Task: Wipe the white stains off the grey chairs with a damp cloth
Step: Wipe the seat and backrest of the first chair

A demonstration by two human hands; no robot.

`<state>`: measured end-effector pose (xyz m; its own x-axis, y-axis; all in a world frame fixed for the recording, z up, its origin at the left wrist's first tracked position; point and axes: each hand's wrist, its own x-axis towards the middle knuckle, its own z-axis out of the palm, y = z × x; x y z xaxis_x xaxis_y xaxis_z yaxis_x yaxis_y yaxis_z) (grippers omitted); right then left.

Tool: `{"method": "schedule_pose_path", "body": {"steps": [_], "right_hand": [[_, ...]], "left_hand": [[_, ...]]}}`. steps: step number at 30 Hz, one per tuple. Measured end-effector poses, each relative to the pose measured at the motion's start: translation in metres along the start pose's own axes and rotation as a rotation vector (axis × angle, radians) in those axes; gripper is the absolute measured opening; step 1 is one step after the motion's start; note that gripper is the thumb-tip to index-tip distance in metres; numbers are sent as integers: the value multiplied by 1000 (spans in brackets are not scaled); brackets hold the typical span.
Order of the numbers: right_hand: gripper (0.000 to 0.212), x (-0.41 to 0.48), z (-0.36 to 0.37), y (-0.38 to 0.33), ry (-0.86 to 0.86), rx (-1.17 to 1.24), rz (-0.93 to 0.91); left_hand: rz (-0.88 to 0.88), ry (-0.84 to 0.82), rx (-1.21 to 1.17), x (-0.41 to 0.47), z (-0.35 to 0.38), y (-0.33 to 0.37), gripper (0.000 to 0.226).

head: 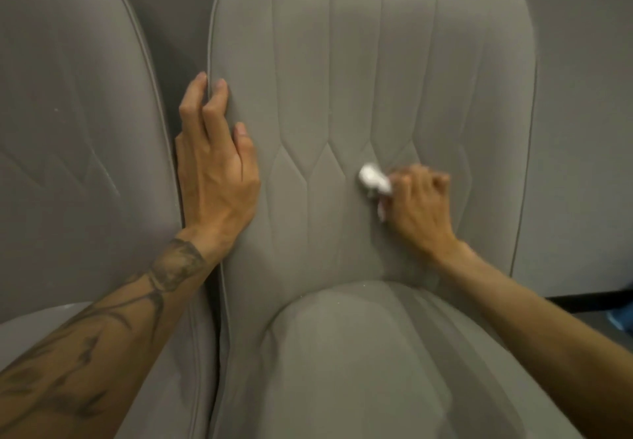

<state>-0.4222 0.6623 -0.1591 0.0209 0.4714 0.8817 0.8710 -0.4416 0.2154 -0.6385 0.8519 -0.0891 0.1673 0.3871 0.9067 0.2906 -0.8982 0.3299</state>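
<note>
A grey upholstered chair (370,61) with stitched panels fills the middle of the head view, its seat cushion (359,353) at the bottom. My right hand (416,205) is closed around a small white cloth (372,178) and presses it against the lower middle of the backrest; the hand is blurred. My left hand (215,168) lies flat on the backrest's left edge, with fingers spread over the piping. A second grey chair (68,130) stands close on the left. It has a few faint white specks on its backrest.
A narrow dark gap (178,61) separates the two chairs. A grey wall (582,130) runs behind them. At the right edge there is dark floor with a bit of something blue (621,315).
</note>
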Motion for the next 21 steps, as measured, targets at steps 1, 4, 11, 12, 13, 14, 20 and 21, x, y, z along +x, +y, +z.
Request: {"method": "schedule_pose_path", "body": {"steps": [1, 4, 11, 12, 13, 14, 20, 21], "right_hand": [[11, 16, -2, 9, 52, -9, 82], [10, 26, -3, 8, 155, -7, 295], [30, -87, -2, -47, -354, -16, -79], [25, -81, -4, -39, -360, -19, -125], [20, -67, -4, -30, -333, -21, -128], [15, -51, -3, -22, -279, -25, -94], [13, -66, -5, -49, -273, -38, 111], [17, -81, -9, -57, -403, -37, 49]], "left_hand": [[-1, -3, 11, -3, 0, 0, 50], [-3, -39, 9, -20, -4, -2, 54], [-67, -84, -122, -89, -15, -9, 55], [-65, -81, -121, -91, -14, -10, 54], [-58, -77, -120, -91, -13, -10, 54], [-53, -74, -117, -91, -12, -12, 54], [-29, -69, -116, -93, -10, -15, 55], [-30, -70, -115, -92, -9, -16, 55]]}}
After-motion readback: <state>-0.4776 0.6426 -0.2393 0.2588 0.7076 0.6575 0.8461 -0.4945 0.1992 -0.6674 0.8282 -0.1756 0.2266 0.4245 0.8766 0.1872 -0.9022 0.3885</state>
